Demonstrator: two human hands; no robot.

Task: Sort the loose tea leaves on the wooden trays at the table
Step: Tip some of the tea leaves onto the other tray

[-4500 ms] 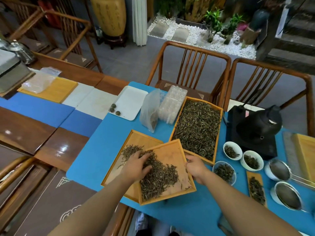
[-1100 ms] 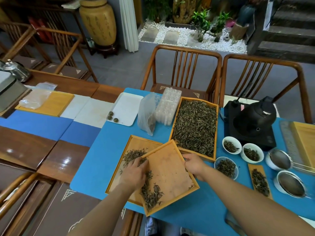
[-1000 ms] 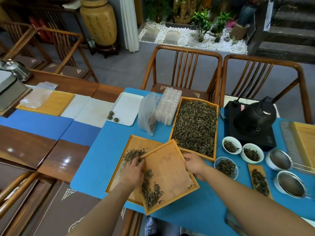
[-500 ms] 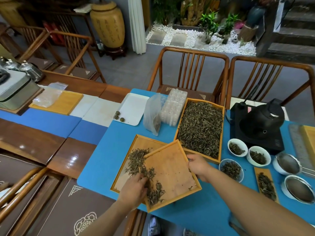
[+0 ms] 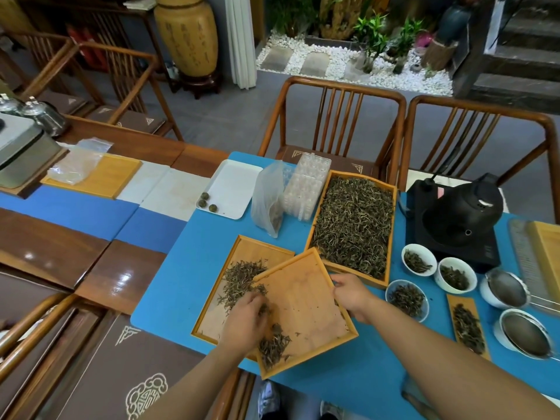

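Sorting approx. halfway, I'd judge: my tilted tray is mostly bare, w/ a small clump of tea leaves left at its 7 o'clock corner. A bigger pile already lies in the lower tray underneath, at 10 o'clock from my left hand. That hand is over the seam btw. the two trays, fingers curled down into the leaves; can't tell if it's pinching any. My right hand grips the tilted tray's far-right rim, at 2 o'clock from the clump. The full tray, at 12 o'clock from my right hand, looks untouched, so plenty left.
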